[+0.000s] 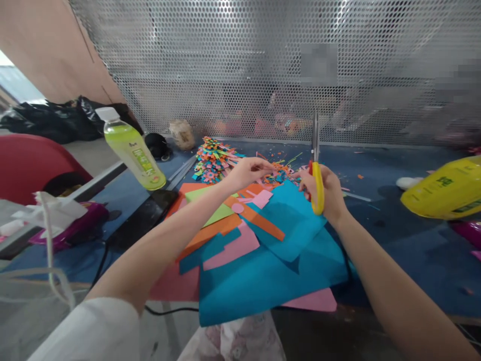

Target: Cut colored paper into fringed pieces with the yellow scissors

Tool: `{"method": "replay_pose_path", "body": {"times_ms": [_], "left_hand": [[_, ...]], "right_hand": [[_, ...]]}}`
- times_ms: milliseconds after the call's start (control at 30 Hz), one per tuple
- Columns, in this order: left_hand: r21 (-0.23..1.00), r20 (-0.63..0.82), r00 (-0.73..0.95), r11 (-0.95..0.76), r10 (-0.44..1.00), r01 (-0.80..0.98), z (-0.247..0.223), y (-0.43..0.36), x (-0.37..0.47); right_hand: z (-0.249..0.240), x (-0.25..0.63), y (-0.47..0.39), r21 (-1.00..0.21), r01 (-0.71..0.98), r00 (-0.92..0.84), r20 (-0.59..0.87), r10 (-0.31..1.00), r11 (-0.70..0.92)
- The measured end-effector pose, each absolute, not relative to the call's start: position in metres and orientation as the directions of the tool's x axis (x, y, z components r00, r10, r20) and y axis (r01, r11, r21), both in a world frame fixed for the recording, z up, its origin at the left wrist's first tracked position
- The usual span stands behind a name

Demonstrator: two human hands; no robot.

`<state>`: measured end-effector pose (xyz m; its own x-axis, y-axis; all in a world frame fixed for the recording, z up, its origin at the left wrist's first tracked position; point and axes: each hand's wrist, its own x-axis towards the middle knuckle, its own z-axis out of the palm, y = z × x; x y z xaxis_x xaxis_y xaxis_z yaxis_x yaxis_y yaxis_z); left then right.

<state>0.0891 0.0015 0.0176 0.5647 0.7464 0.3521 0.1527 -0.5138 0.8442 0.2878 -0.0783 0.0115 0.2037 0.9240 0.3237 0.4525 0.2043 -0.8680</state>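
My right hand (327, 193) is closed round the yellow and red handles of a pair of scissors (317, 188), whose blades point up and away from me. My left hand (251, 172) reaches over a heap of small coloured paper scraps (280, 173), its fingers pressed together; what they hold, if anything, is too small to make out. To its left stands a cone-shaped tree of colourful paper pieces (211, 163). Beneath both forearms lie blue sheets (259, 286), orange strips (268, 225), pink pieces (235, 250) and a light green sheet (218, 215).
A green drink bottle (131, 150) stands at the left beside a black phone (145, 218). Purple tissue packaging (80, 228) and white cables lie farther left. A yellow package (447, 190) is at the right. Perforated metal mesh (233, 65) rises behind the blue table (383, 235).
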Motion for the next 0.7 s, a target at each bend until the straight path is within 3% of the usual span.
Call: {"method": "replay_pose_path", "body": {"times_ms": [400,567,700], "left_hand": [[0.979,0.147,0.49,-0.197,0.859,0.051,0.014,-0.058,0.072],[0.974,0.166,0.486,-0.219,0.858,0.055,0.008,-0.061,0.067],[0.937,0.19,0.484,-0.305,0.854,0.171,0.001,-0.061,0.061]], "right_hand": [[0.012,0.261,-0.097,-0.918,0.339,-0.097,0.181,0.979,0.204],[0.01,0.259,-0.096,-0.907,0.359,-0.092,0.203,0.975,0.223],[0.008,0.259,-0.094,-0.881,0.413,-0.058,0.227,0.972,0.23]]}}
